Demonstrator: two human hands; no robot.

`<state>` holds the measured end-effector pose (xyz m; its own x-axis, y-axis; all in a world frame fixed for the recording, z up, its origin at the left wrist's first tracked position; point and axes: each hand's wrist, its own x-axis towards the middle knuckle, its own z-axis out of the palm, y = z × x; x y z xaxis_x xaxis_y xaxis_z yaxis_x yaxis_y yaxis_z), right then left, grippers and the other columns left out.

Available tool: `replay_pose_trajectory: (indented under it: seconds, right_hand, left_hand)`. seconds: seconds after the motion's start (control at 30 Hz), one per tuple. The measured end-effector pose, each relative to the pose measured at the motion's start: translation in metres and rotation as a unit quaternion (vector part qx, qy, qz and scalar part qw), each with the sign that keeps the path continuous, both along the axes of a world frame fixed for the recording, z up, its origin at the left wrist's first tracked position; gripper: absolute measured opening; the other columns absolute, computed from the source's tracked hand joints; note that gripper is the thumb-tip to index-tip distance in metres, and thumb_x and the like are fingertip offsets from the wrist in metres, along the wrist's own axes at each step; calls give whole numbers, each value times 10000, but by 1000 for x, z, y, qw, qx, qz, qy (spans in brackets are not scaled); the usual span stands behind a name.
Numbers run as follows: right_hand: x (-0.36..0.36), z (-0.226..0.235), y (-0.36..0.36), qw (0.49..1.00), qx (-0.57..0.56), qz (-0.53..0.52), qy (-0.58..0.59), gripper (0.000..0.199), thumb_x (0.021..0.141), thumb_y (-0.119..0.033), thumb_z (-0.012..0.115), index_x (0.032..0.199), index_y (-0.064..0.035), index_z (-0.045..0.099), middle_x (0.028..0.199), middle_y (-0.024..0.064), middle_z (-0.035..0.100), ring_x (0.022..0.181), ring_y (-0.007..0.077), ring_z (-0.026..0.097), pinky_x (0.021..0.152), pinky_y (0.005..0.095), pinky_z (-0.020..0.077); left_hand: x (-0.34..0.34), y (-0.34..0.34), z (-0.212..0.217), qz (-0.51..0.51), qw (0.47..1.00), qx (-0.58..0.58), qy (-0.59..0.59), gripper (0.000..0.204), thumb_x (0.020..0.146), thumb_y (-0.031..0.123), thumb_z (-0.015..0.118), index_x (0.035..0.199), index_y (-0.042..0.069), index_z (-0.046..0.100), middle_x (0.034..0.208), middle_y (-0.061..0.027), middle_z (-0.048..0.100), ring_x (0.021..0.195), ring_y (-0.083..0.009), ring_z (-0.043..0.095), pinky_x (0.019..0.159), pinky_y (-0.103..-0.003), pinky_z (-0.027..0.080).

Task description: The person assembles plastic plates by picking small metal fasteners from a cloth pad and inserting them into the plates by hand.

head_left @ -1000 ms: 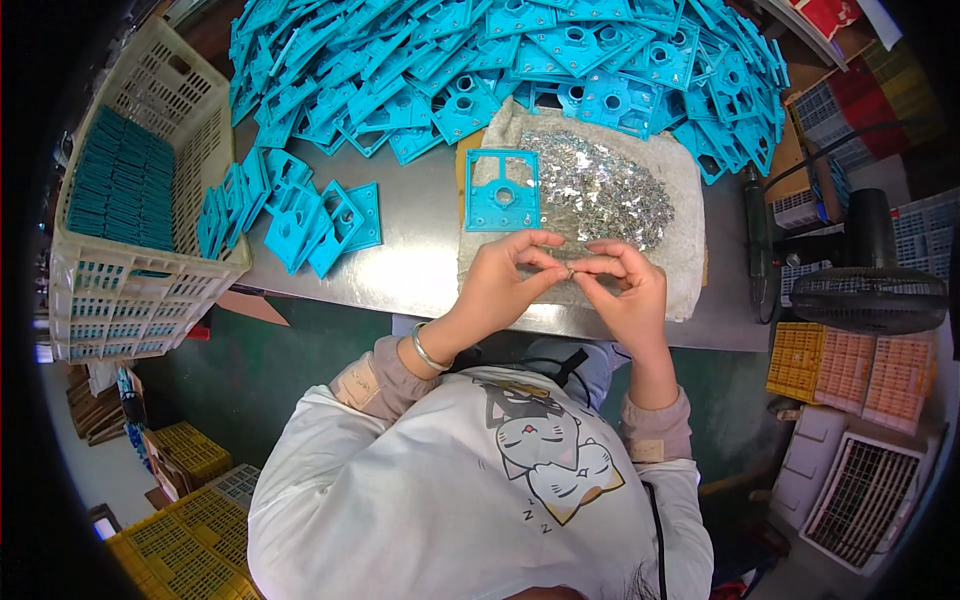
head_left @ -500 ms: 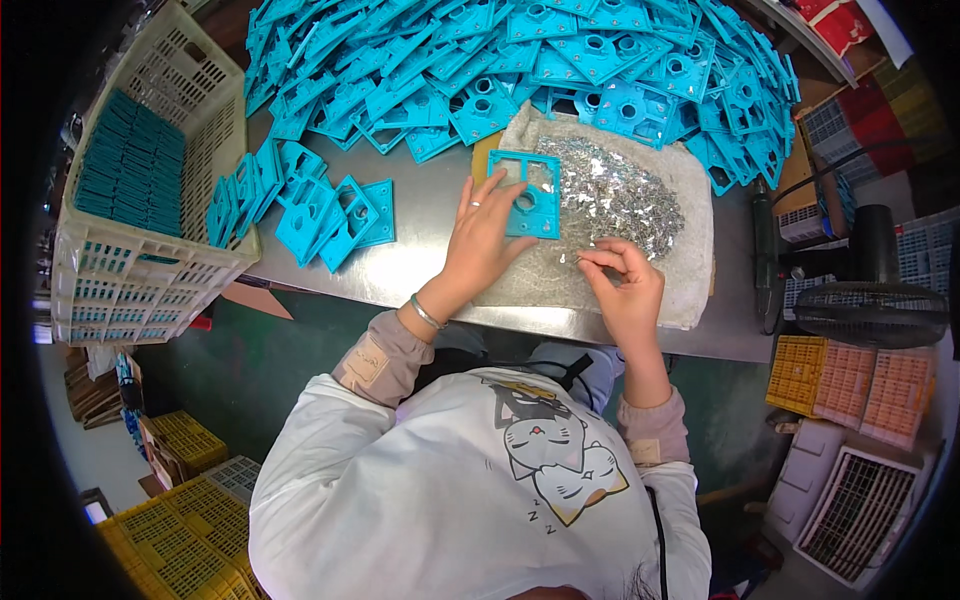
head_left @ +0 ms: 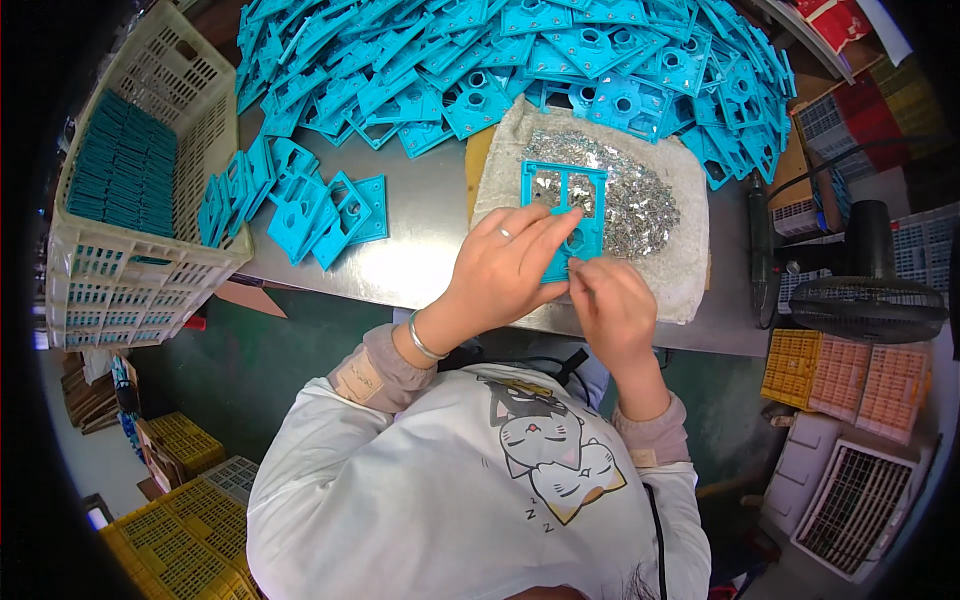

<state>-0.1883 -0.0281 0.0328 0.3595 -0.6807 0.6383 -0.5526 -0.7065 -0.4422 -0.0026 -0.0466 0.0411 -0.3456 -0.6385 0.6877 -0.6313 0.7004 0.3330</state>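
Observation:
My left hand (head_left: pixel 505 262) grips a turquoise plastic frame plate (head_left: pixel 591 232) by its left side, fingers lying across its face. The plate has two windows in its upper half and a round hole lower down. At its lower right part, the fingertips of my right hand (head_left: pixel 616 305) are pinched together against it. Whatever they hold is too small and covered to make out. Beneath and behind the plate, small shiny metal pieces (head_left: pixel 643 205) lie spread over a pale cloth (head_left: pixel 686 262).
A large heap of turquoise plates (head_left: pixel 480 60) fills the back of the metal table (head_left: pixel 410 215). Several loose plates (head_left: pixel 325 215) lie at the left, beside a white crate (head_left: pixel 150 250) holding stacked plates. At the right are a power tool (head_left: pixel 759 250) and a black fan (head_left: pixel 868 310).
The plate has come nearer and slightly right with my left hand. My right hand has gone from the cloth beside the metal pieces to the plate's lower part.

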Motion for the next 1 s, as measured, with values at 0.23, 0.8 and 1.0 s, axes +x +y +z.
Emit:
replay_pose_trajectory:
  seconds: [0.23, 0.8, 1.0]
  right_hand:
    - [-5, 2, 9, 976, -142, 21, 164, 242, 805, -33, 610, 1015, 84, 630, 1032, 205, 676, 944, 316, 660, 775, 401, 554]
    - [-29, -1, 11, 967, -45, -104, -228, 195, 814, 153, 598, 999, 91, 608, 962, 205, 704, 883, 328, 686, 774, 366, 562]
    - [-33, 16, 16, 986, -100, -94, -92, 161, 759, 78, 634, 912, 33, 656, 962, 165, 678, 847, 329, 636, 769, 381, 516]
  left_hand:
    - [-3, 2, -6, 21, 999, 22, 27, 773, 647, 225, 820, 1318, -5, 513, 1000, -93, 671, 945, -264, 621, 776, -371, 477]
    - [1, 11, 14, -59, 990, 47, 117, 951, 600, 244, 927, 1357, -20, 416, 1154, -157, 684, 1090, -317, 599, 946, -416, 441]
    - [2, 15, 17, -82, 987, 43, 133, 945, 621, 230, 924, 1363, -17, 393, 1166, -176, 678, 1140, -320, 572, 977, -412, 423]
